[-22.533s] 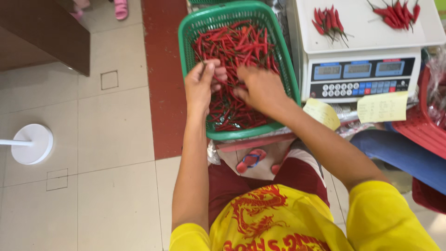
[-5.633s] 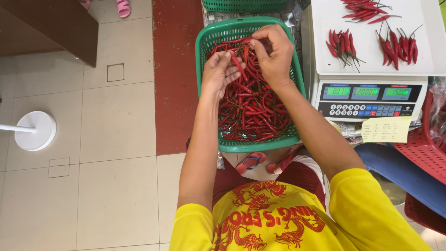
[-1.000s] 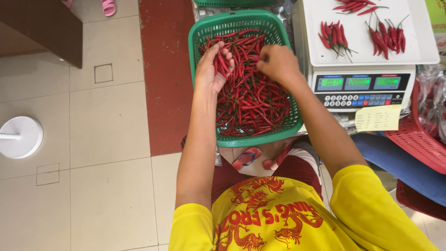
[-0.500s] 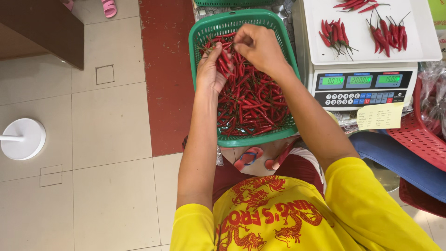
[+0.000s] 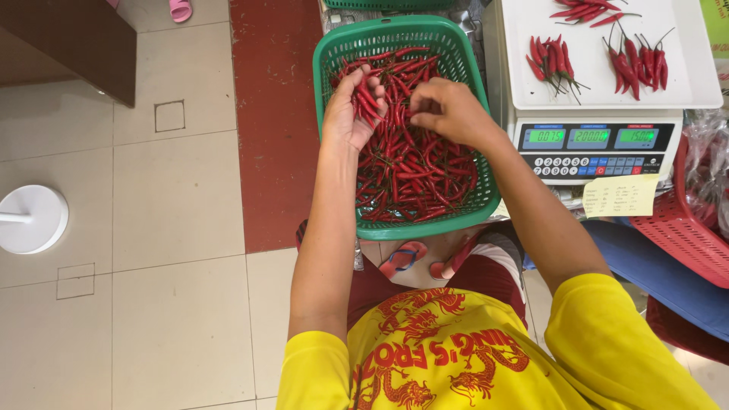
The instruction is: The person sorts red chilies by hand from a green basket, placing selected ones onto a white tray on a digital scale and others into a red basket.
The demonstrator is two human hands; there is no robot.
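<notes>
Two hands work over the green basket (image 5: 486, 197) of red chillies (image 5: 414, 171). The left hand (image 5: 351, 110) is cupped palm-up, holding a small bunch, apparently as a collecting store. The right hand (image 5: 448, 114) hovers just beside it, fingers pinched narrow; whether it grips one, I cannot tell. Sorted bunches lie on the scale (image 5: 600, 76). Half a second earlier, the right hand sat higher, near the far rim.

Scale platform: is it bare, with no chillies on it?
No: several small bunches of red chillies lie on the white platform of the weighing scale beside the green basket.
</notes>
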